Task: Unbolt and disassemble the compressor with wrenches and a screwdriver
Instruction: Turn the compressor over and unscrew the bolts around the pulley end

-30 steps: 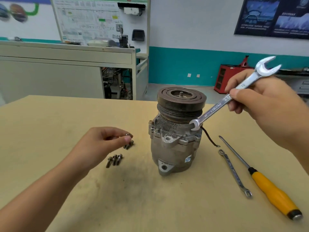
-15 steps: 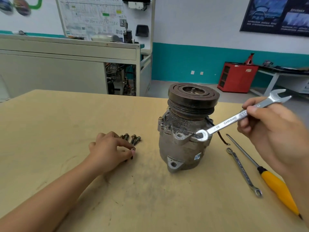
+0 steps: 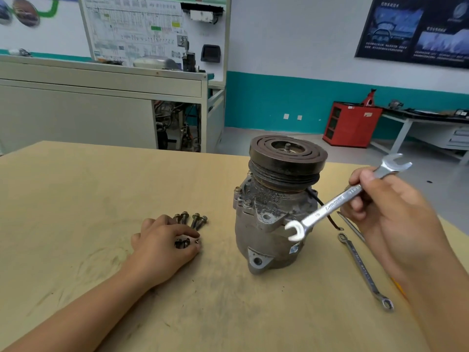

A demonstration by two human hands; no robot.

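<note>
Table [image 3: 101, 186]: compressor [image 3: 274, 219] upright, pulley [image 3: 286, 158] up

The compressor [image 3: 274, 224] stands on the bench [image 3: 76, 186]. Left of it lie bolts [image 3: 195, 221], the left grip [image 3: 162, 246] curled round the nearest. Right of it lie a ring spanner [image 3: 363, 270] and, behind that, a screwdriver [image 3: 351, 226]. The wrench [image 3: 330, 207] in the right grip [image 3: 388, 212] perhaps touches the compressor's right side.

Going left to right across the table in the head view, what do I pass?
Left hand at the bolts → compressor → slim wrench lying flat. Right hand and its open-end wrench overlap these, so left out.
</note>
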